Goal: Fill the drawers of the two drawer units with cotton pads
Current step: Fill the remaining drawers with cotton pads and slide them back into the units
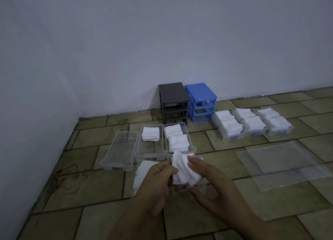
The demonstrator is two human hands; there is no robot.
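Both hands hold a fanned stack of white cotton pads [183,171] just in front of me. My left hand [158,183] grips its left side; my right hand [214,185] grips its right side, thumb underneath. More loose pads [144,173] lie under my left hand. Three clear drawers sit on the floor beyond: the left drawer [119,151] holds nothing, the middle drawer [149,142] has one pad stack at its far end, the right drawer [178,138] holds two stacks. A dark grey drawer unit [173,102] and a blue drawer unit [201,101] stand against the wall without drawers.
Three drawers with blue fronts [252,124], heaped with pads, stand in a row right of the blue unit. Clear plastic bags [281,164] lie flat on the tiled floor at right. White walls meet in a corner at left.
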